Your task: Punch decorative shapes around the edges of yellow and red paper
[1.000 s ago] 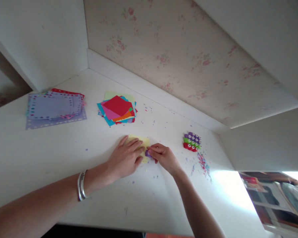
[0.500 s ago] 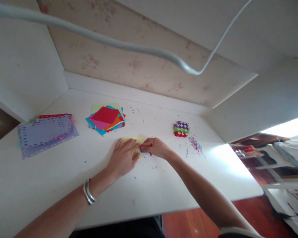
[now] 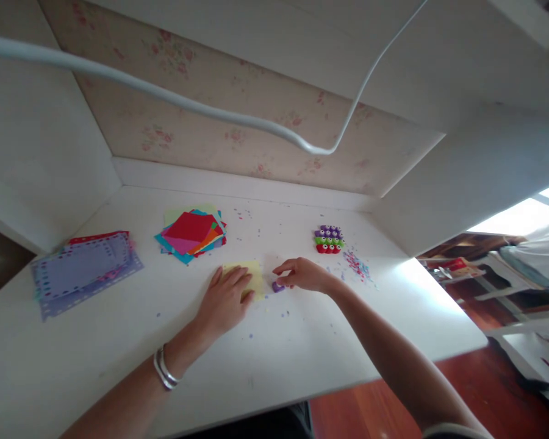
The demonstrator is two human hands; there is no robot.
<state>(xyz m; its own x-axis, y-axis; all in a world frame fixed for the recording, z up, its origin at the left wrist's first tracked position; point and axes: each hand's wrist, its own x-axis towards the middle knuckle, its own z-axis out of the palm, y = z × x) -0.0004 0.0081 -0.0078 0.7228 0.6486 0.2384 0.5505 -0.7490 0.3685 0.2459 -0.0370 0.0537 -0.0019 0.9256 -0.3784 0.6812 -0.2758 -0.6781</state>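
My left hand (image 3: 226,296) lies flat with its fingers spread, pressing a pale yellow sheet of paper (image 3: 256,279) onto the white desk. Just off the sheet's right edge is a small purple paper punch (image 3: 278,287). My right hand (image 3: 302,275) has its thumb and fingertips around that punch, with the index finger reaching out above it. The punch's far side is partly covered by my fingers. Small punched bits of purple paper (image 3: 283,314) are scattered near the sheet.
A fanned pile of coloured paper (image 3: 194,225) lies behind my left hand. Purple sheets with punched borders (image 3: 82,268) rest at far left. Several purple, green and red punches (image 3: 329,239) stand in rows at right, beside a heap of confetti (image 3: 357,265). A white cable (image 3: 238,116) crosses overhead.
My right hand has drawn the purple punch rightward, off the yellow paper's edge. The left hand still presses the sheet. The camera view has tilted slightly.
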